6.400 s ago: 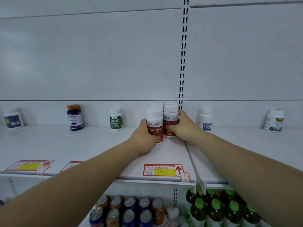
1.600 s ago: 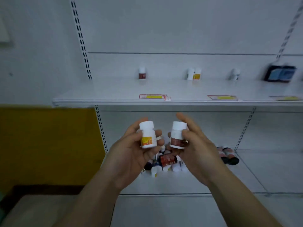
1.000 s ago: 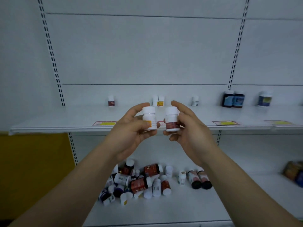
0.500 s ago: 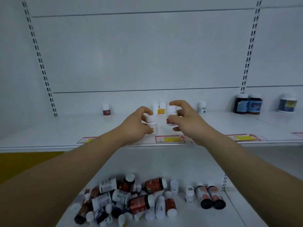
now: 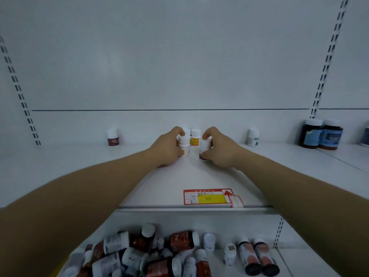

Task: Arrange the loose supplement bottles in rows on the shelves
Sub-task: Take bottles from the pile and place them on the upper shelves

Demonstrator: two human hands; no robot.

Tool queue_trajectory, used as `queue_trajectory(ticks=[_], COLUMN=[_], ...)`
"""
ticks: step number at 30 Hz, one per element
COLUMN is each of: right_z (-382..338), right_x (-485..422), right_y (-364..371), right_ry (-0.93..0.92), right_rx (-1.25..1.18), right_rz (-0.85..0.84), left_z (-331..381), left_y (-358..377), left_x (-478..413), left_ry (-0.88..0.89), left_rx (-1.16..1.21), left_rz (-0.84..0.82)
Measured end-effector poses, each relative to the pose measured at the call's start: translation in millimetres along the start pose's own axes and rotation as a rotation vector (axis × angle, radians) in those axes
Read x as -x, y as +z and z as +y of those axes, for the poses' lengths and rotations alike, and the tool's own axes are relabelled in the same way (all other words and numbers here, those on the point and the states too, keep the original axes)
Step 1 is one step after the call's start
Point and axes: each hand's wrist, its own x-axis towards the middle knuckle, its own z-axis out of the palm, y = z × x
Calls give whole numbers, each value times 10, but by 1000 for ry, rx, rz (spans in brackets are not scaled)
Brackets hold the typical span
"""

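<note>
My left hand (image 5: pixel 167 148) grips a small white bottle with a yellow label (image 5: pixel 184 146), upright on the white upper shelf (image 5: pixel 60 164). My right hand (image 5: pixel 221 149) grips a small white bottle with a dark red label (image 5: pixel 204 149), also standing on the shelf a little to the right. Just behind them, against the back wall, stands another yellow-label bottle (image 5: pixel 195 137) with a second white bottle partly hidden beside it. A heap of loose bottles (image 5: pixel 151 254) lies on the lower shelf.
On the upper shelf stand a red-label bottle (image 5: pixel 113 137) at left, a white bottle (image 5: pixel 253 136) at right, and two dark bottles with blue labels (image 5: pixel 321 134) further right. A red and yellow price tag (image 5: pixel 209 196) sits on the shelf's front edge. Two dark-capped bottles (image 5: pixel 257 256) lie below.
Both hands have reached forward from the shelf's front edge to the back and set the two bottles down on the shelf in front of the yellow-label pair. The view moved closer.
</note>
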Motion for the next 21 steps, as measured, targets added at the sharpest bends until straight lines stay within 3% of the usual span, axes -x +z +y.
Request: queue_trajectory(ticks=[13, 21], right_z=[147, 22], right_x=[-148, -105], right_y=[159, 118], right_ry=[-133, -150], right_rx=[13, 77], right_rz=[88, 7], left_z=[-40, -55], left_y=[185, -114], left_x=[-289, -73], left_ry=[-39, -158], left_rx=[-59, -140], left_rz=[83, -28])
